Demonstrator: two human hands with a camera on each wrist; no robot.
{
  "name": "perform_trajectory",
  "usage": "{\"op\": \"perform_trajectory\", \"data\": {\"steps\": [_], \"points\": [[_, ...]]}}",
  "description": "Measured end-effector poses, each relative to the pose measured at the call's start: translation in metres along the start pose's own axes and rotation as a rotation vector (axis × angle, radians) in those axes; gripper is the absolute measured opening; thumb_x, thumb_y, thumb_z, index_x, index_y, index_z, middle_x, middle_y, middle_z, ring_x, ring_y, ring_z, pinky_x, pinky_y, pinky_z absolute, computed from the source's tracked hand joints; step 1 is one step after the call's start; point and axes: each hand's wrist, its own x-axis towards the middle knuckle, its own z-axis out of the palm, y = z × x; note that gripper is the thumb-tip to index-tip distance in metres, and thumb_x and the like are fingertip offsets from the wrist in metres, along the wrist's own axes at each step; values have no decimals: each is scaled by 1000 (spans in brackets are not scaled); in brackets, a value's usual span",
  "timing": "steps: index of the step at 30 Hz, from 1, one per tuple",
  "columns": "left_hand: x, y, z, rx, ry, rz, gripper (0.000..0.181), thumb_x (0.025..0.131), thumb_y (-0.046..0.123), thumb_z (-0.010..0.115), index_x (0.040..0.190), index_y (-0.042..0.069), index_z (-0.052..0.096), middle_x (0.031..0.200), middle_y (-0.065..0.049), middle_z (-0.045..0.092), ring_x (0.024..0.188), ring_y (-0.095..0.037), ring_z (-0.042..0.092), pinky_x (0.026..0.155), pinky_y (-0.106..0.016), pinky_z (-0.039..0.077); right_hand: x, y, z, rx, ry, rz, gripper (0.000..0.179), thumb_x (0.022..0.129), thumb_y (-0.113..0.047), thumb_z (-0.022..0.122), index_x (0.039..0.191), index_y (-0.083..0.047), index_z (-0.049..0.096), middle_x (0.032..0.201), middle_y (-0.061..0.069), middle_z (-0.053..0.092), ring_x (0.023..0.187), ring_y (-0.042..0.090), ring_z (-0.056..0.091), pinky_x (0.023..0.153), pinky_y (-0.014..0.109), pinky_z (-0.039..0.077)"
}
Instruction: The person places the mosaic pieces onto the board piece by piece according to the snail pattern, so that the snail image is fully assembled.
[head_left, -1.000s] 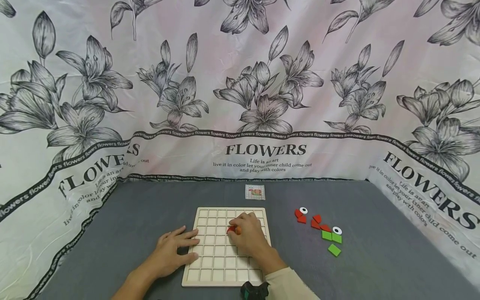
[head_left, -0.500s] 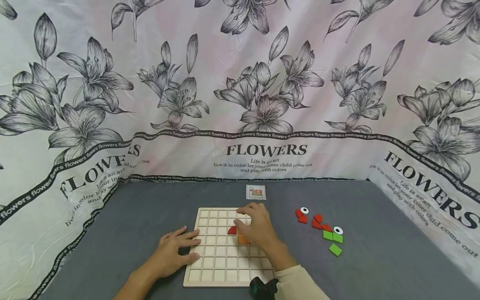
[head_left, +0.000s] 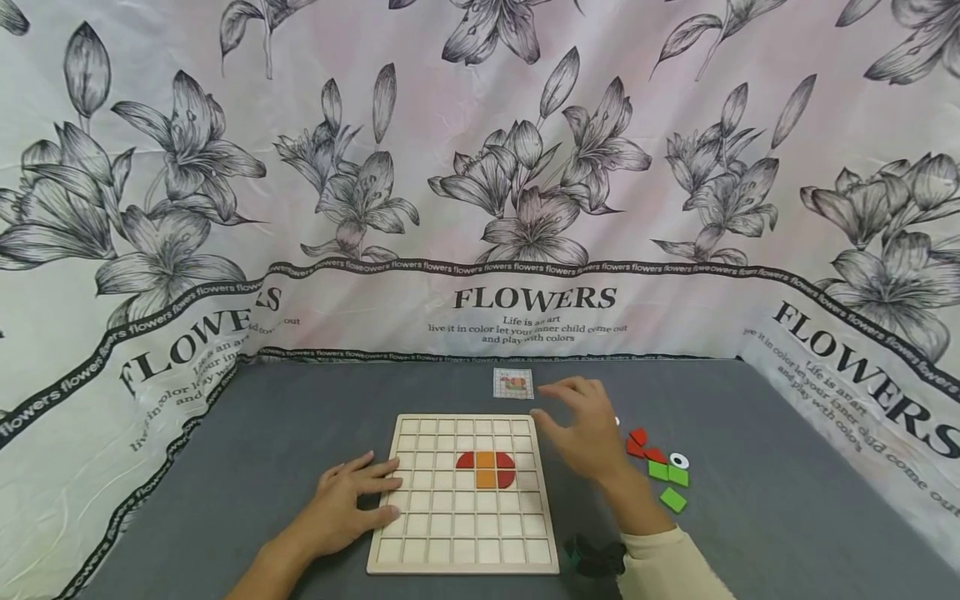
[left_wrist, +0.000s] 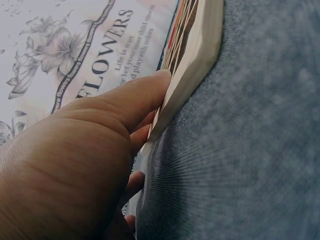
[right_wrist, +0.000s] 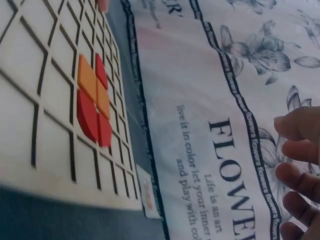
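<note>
Right hand's grip is released, thumb and fingers apart, near the far right corner of the pale wooden gridded board; the left hand's grip is unclenched too, fingertips against the board's left edge; the board lies flat on the dark grey surface, its long axis running away from the person; on it, two orange square tiles line up along that axis, three red quarter-round tiles beside them; the right hand hides most of a white piece; the small printed card is hard to read.
</note>
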Motion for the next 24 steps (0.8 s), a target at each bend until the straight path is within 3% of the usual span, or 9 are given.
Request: {"op": "perform_trajectory", "data": {"steps": [6,10,15,24], "points": [[-1,0,0,-4,-7,1,50,86,41,72,125,10,68,142,-4,49,139,-40,24,105,-64,5,-5,20,-20,-23,36,28,31,72,-5,84,101,-2,74,96,12,62,88,31,49,71,46,41],[0,-1,0,4,-6,3,50,86,42,72,125,11,68,143,-4,49,139,-40,25,105,-64,6,-15,38,-27,-47,41,117,32,74,-7,83,103,0,72,96,15,62,91,35,49,73,49,40],[0,-2,0,0,-16,4,50,86,42,71,125,11,67,143,-4,48,139,-39,24,105,-64,6,-29,54,-28,-86,29,213,32,77,-11,81,105,1,72,96,15,63,91,35,49,73,51,39],[0,-2,0,-9,-7,1,50,86,42,72,125,10,68,143,-4,48,139,-39,23,105,-63,5,-44,71,-22,-130,23,289,32,76,-9,82,105,1,72,96,17,62,88,36,49,72,50,38]]}}
